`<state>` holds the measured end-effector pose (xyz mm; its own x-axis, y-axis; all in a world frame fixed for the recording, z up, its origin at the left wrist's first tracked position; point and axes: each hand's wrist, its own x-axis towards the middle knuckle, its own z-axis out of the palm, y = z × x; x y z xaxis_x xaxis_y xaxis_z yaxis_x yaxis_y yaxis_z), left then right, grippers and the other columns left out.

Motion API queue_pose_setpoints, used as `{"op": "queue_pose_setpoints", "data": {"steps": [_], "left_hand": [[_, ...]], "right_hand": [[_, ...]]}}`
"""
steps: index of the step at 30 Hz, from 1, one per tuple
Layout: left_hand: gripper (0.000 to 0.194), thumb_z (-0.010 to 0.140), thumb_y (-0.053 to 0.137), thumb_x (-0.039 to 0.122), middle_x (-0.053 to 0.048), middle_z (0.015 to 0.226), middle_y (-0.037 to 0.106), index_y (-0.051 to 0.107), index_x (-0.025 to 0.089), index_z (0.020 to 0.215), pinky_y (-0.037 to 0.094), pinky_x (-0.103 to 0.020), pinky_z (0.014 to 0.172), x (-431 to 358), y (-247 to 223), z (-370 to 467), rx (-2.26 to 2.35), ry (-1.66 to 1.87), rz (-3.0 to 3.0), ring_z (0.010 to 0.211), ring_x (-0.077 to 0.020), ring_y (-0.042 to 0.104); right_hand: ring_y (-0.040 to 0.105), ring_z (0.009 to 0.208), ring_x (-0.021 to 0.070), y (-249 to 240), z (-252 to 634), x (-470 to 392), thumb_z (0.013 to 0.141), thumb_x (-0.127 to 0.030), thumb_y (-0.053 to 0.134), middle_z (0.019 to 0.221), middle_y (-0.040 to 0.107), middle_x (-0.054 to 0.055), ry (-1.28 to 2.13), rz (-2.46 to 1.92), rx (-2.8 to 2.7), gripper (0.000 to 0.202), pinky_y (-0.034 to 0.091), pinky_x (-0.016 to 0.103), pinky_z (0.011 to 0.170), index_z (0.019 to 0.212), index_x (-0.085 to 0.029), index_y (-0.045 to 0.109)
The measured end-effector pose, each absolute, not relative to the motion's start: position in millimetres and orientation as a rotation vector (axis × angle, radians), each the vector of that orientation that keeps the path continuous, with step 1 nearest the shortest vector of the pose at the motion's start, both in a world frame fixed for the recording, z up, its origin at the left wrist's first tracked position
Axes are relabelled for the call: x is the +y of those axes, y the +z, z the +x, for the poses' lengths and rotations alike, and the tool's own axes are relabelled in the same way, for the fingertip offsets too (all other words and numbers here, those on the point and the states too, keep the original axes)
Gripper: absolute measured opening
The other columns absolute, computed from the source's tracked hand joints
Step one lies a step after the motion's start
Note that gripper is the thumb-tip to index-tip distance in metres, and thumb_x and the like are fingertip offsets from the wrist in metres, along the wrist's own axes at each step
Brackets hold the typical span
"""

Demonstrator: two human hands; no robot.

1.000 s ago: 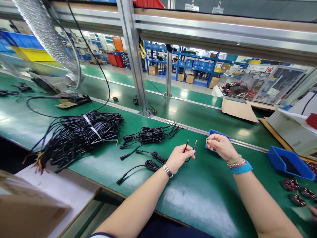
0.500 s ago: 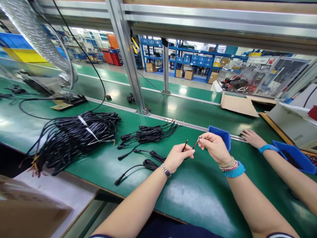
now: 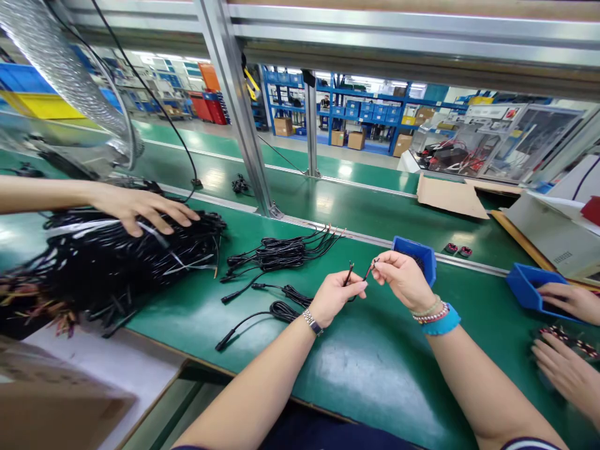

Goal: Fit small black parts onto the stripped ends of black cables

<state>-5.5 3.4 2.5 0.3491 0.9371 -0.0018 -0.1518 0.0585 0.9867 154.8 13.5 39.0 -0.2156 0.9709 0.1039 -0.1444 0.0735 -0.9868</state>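
My left hand (image 3: pixel 334 296) is closed on two black cables, whose split ends stick up past the thumb and index finger. My right hand (image 3: pixel 402 276) pinches the tip of a thin wire (image 3: pixel 369 271), red and black, at the end of one cable. A tiny part at the fingertips, if any, is too small to make out. Left of my left hand lie coiled black cables (image 3: pixel 284 310) with plug ends. Beyond them is a small bundle of black cables (image 3: pixel 284 251) with bared copper tips. A blue bin (image 3: pixel 429 265) with dark small contents stands just behind my right hand.
At left, another person's hand (image 3: pixel 140 209) rests on a large pile of black cables (image 3: pixel 122 269). Another person's hands (image 3: pixel 569 369) are at the right, near a second blue bin (image 3: pixel 527 284). A metal post (image 3: pixel 239 112) rises behind the bench. Two small round parts (image 3: pixel 458 250) lie on the belt.
A person's hand has come in from the left onto the large cable pile, which has shifted. The right-hand person's arm has drawn back to the bin; two small parts now lie on the belt.
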Motion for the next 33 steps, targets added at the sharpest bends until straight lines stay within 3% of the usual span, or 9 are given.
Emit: {"op": "queue_pose_setpoints", "data": {"steps": [13, 22, 33], "left_hand": [[0.02, 0.068, 0.064, 0.032, 0.001, 0.057, 0.059, 0.057, 0.014, 0.066, 0.022, -0.02, 0.046, 3.1, 2.3, -6.0, 0.841, 0.997, 1.22, 0.042, -0.003, 0.028], [0.019, 0.067, 0.064, 0.03, 0.001, 0.056, 0.059, 0.056, 0.014, 0.065, 0.024, -0.02, 0.047, 1.8, 3.4, -5.5, 0.849, 0.986, 1.219, 0.043, -0.0035, 0.032], [0.02, 0.065, 0.066, 0.028, 0.001, 0.056, 0.059, 0.052, 0.014, 0.063, 0.028, -0.02, 0.05, 2.7, 1.8, -4.7, 0.906, 1.072, 1.189, 0.047, -0.0052, 0.039]], "right_hand": [[0.048, 0.049, 0.007, 37.8, 155.5, 13.3, 0.07, -0.024, 0.064, 0.058, 0.058, -0.001, 1.349, -0.949, -1.346, 0.013, 0.037, 0.021, 0.048, 0.073, -0.014, 0.056], [0.048, 0.047, 0.0067, 43.3, 156.8, 8.9, 0.069, -0.025, 0.062, 0.054, 0.056, -0.002, 1.349, -1.168, -1.669, 0.013, 0.038, 0.02, 0.047, 0.07, -0.013, 0.056], [0.052, 0.05, 0.009, 40.6, 152.1, 11.0, 0.069, -0.028, 0.064, 0.06, 0.059, 0.001, 1.013, -1.011, -1.361, 0.015, 0.042, 0.024, 0.051, 0.074, -0.015, 0.058]]}}
